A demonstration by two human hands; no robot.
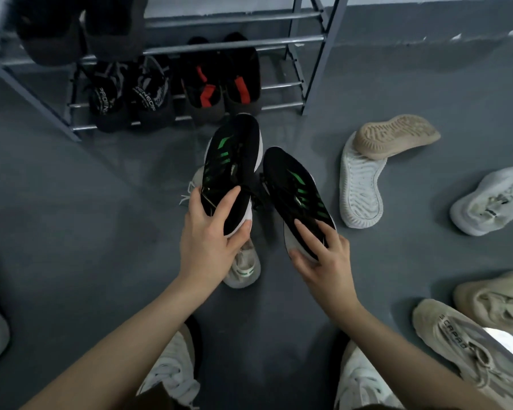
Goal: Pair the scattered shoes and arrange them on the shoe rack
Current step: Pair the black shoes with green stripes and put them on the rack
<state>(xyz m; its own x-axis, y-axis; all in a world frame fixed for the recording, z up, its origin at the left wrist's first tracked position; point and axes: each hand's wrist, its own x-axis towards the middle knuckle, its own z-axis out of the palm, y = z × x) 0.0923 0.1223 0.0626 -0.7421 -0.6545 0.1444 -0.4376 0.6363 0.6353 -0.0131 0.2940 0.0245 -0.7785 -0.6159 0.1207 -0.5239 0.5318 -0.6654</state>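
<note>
Grey floor everywhere, and I've got my left hand (211,232) and right hand (320,250) each gripping a black-green sneaker's heel, left shoe (234,161) and right shoe (296,184) toes aimed at the shoe rack (308,39) straight ahead.

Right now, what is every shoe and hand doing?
Left hand: grips left black-green shoe, lifted.
Right hand: grips right black-green shoe, lifted.
Black-red pair: on the rack.
Tan shoe: sole up, resting on white shoe, also sole up.
</note>
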